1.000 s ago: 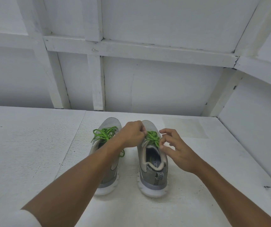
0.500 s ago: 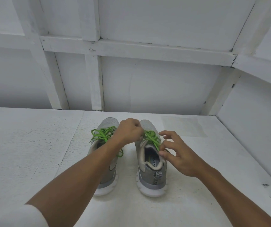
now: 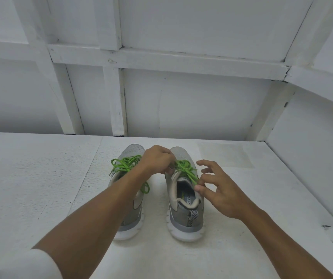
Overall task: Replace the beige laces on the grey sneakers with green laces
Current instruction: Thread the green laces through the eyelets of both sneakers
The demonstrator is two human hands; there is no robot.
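Green lace on the right-side sneaker
Pinched by left hand and right hand, which is otherwise splayed.

I am looking into a bare, white-painted booth built of boards, more a makeshift work stall than a lived-in room. The back wall and side wall are flat panels braced by rough painted battens. The work surface under the grey sneakers is the same scuffed white board with a seam.
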